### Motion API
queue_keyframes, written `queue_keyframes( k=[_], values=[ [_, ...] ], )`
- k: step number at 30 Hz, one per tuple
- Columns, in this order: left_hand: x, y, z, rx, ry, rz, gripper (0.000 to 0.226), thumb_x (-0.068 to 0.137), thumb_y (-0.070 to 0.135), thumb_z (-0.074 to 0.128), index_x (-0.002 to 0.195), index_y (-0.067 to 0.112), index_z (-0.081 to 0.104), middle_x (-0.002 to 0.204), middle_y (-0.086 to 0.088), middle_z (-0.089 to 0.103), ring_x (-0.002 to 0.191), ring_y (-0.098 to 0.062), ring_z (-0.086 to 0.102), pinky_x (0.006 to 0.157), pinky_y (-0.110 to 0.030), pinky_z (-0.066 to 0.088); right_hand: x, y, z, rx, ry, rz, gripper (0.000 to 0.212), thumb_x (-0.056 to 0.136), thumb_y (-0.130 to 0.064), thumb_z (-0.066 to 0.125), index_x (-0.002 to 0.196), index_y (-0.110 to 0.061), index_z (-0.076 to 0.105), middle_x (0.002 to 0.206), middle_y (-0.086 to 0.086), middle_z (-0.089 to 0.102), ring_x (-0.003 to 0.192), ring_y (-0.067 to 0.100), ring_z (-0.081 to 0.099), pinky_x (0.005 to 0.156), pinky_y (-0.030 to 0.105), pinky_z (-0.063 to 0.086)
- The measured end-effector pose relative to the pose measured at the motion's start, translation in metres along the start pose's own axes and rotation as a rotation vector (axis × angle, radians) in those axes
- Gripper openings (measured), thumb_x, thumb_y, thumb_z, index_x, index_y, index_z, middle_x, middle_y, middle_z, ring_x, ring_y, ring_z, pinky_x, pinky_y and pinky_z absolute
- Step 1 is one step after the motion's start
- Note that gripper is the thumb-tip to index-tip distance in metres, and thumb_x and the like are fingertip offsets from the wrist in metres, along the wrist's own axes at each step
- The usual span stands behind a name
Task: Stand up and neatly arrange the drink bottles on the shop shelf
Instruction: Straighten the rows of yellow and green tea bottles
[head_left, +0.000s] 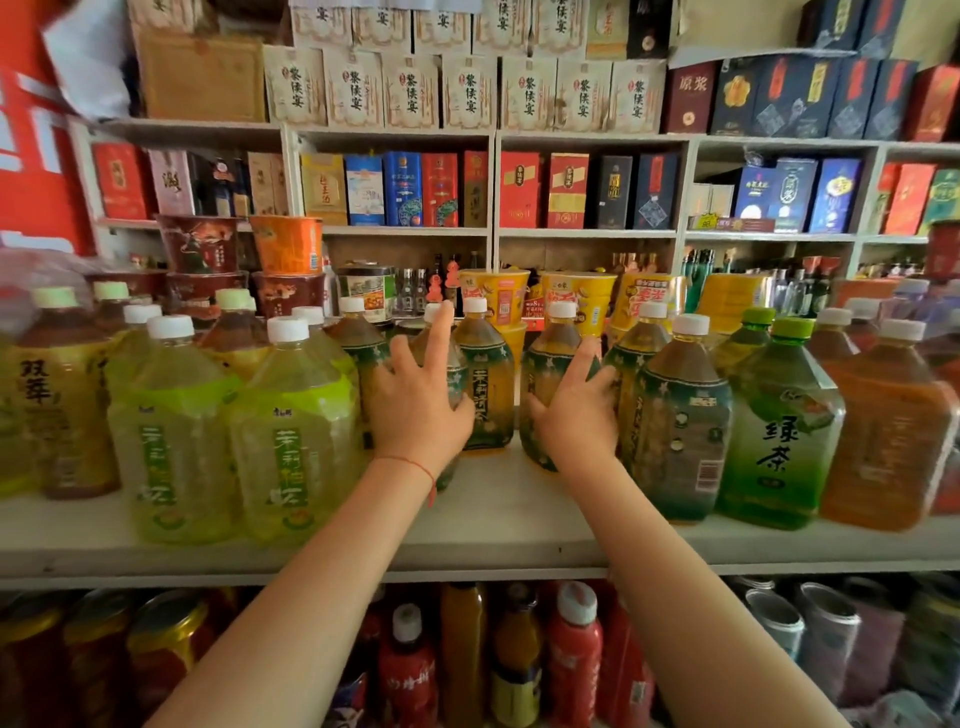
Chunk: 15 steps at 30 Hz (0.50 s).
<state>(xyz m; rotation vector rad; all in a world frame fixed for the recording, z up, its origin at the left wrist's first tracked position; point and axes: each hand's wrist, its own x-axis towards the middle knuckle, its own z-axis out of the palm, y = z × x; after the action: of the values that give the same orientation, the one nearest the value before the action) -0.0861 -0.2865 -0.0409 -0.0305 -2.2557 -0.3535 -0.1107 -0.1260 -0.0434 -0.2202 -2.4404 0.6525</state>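
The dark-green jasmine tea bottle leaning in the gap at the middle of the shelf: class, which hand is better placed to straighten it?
Right. The right hand already wraps the leaning dark-green bottle, while the left hand is busy on another bottle left of the gap.

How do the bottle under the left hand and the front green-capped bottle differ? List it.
The bottle under the left hand has a white cap, dark starred label and amber tea; the green-capped bottle has a bright green label. The left hand grips the first; nothing touches the second. Both stand upright.
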Motion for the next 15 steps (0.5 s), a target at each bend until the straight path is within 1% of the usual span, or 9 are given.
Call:
queue_keyframes(
  k=[2,3,5,6,8,10,11,13,15],
  values=[
    [-0.003,0.002,-0.003,-0.087,-0.008,0.006,0.100,0.088,0.046,0.067,0.157,0.038,-0.005,0.141,-0.017,0.039,0.113,-0.035,0.053,0.078,-0.031,0.051,0.004,0.002,-0.003,-0.001,-0.063,0.033,0.097,0.098,-0.035,0.058,0.153,-0.012,-0.018,0.154,0.027,0.016,0.132,0.039,0.042,0.095,0.042,0.050],
    [-0.006,0.005,-0.004,-0.122,0.000,0.023,0.101,0.087,0.048,0.068,0.157,0.037,-0.004,0.138,-0.015,0.041,0.112,-0.032,0.053,0.074,-0.027,0.046,0.003,0.002,-0.005,-0.014,-0.082,0.028,0.092,0.100,-0.029,0.054,0.153,-0.007,-0.018,0.157,0.028,0.012,0.138,0.039,0.036,0.101,0.042,0.046],
    [-0.011,0.013,-0.005,-0.173,0.016,0.048,0.106,0.084,0.052,0.070,0.158,0.034,-0.004,0.132,-0.013,0.044,0.111,-0.028,0.053,0.072,-0.026,0.043,-0.002,-0.001,-0.015,0.028,-0.038,-0.062,0.073,0.103,-0.020,0.044,0.155,-0.001,-0.004,0.160,0.026,0.005,0.149,0.038,0.014,0.115,0.043,0.030],
    [-0.012,0.019,-0.005,-0.207,0.011,0.037,0.109,0.082,0.055,0.072,0.158,0.032,-0.004,0.132,-0.012,0.045,0.113,-0.028,0.053,0.074,-0.027,0.045,-0.006,-0.004,-0.022,0.105,0.011,-0.124,0.063,0.105,-0.021,0.040,0.155,-0.002,0.007,0.161,0.024,0.008,0.150,0.034,0.009,0.119,0.042,0.023],
    [-0.014,0.032,-0.002,-0.298,-0.041,-0.024,0.115,0.078,0.061,0.074,0.158,0.028,-0.001,0.138,-0.012,0.044,0.115,-0.026,0.055,0.079,-0.032,0.052,-0.015,-0.013,-0.037,0.289,0.098,-0.244,0.052,0.106,-0.029,0.037,0.152,-0.010,0.026,0.158,0.013,0.024,0.147,0.024,0.021,0.116,0.033,0.024],
    [-0.015,0.045,0.003,-0.435,-0.117,-0.082,0.114,0.072,0.060,0.077,0.156,0.028,0.007,0.146,-0.008,0.043,0.117,-0.024,0.059,0.083,-0.038,0.059,-0.021,-0.021,-0.050,0.407,0.054,-0.280,0.053,0.104,-0.040,0.039,0.150,-0.016,0.031,0.150,0.004,0.038,0.137,0.019,0.035,0.103,0.026,0.031],
    [-0.018,0.051,0.005,-0.509,-0.144,-0.077,0.110,0.070,0.057,0.078,0.154,0.027,0.013,0.145,-0.005,0.045,0.115,-0.021,0.060,0.082,-0.039,0.060,-0.023,-0.023,-0.053,0.418,0.013,-0.277,0.055,0.102,-0.044,0.042,0.149,-0.017,0.033,0.144,0.003,0.043,0.132,0.019,0.041,0.101,0.026,0.034],
    [-0.022,0.061,0.014,-0.646,-0.225,-0.032,0.093,0.074,0.041,0.079,0.145,0.020,0.023,0.132,0.004,0.054,0.106,-0.011,0.060,0.082,-0.030,0.057,-0.022,-0.020,-0.055,0.344,0.021,-0.269,0.057,0.096,-0.049,0.052,0.139,-0.015,0.038,0.126,0.002,0.052,0.118,0.022,0.050,0.097,0.036,0.047],
    [-0.027,0.069,0.018,-0.786,-0.391,-0.002,0.089,0.080,0.026,0.081,0.144,0.021,0.019,0.120,0.011,0.057,0.101,-0.009,0.061,0.085,-0.027,0.056,-0.020,-0.014,-0.054,0.284,0.103,-0.254,0.059,0.090,-0.046,0.062,0.131,-0.011,0.038,0.114,0.002,0.053,0.109,0.024,0.053,0.092,0.043,0.051]
  ],
)
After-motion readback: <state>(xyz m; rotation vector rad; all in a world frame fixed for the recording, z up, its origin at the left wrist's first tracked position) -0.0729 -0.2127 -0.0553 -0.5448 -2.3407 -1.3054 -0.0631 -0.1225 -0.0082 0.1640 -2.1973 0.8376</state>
